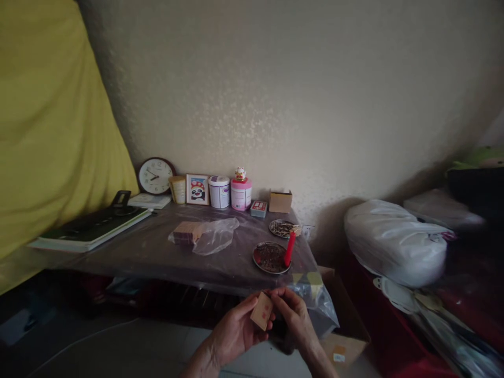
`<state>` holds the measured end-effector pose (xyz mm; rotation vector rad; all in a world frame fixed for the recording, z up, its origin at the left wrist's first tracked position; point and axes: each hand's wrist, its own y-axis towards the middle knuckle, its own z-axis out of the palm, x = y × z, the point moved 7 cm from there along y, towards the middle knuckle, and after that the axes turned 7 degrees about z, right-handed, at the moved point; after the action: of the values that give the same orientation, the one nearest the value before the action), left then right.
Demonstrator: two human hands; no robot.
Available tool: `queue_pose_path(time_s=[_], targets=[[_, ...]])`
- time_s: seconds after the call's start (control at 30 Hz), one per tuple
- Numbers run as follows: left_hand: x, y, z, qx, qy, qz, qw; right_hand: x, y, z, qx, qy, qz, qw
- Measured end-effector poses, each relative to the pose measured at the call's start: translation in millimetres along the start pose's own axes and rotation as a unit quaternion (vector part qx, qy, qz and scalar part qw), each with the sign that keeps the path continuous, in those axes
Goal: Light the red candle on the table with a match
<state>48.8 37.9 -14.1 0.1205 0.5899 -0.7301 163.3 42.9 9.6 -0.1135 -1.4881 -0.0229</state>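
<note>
In front of the table's near edge, my left hand (237,326) grips a small tan matchbox (262,312) with red print on its face. My right hand (291,310) is closed, thumb and fingers pinched at the box's upper right end; whether a match is between them cannot be made out. Just beyond the hands, a red candle (290,250) stands slightly tilted at the right side of a dark round metal plate (271,271). Behind it, a second plate (274,233) bears several loose matchsticks (284,227). A tan block-like pack (188,232) lies partly in clear plastic wrap (216,236).
Along the wall stand a round clock (156,177), a panda picture (197,190), a white tub (219,192), a pink tub (241,195) with a cat figurine, and a small carton (280,201). Plastic sheeting covers the table (157,252). White bags (394,247) sit at right.
</note>
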Motion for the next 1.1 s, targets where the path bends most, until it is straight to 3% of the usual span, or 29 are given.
queue_pose_path(time_s=[0.33,0.5,0.8,1.1], targets=[[2.4,-4.8,1.3,0.019,0.026,-0.014,0.999,3.6,1.3,-8.7,-0.046,-0.012,0.008,0.999],[-0.4,-3.7,-3.0,0.008,0.024,-0.019,0.999,5.3,0.3,-11.0,-0.035,-0.039,-0.010,0.999],[-13.1,-0.2,-8.7,-0.033,0.150,0.061,0.986,-0.7,0.4,-2.3,-0.007,-0.107,-0.037,0.994],[-19.8,-2.3,-12.6,-0.084,0.208,0.086,0.971,8.6,-5.6,2.1,-0.024,-0.230,-0.098,0.968]])
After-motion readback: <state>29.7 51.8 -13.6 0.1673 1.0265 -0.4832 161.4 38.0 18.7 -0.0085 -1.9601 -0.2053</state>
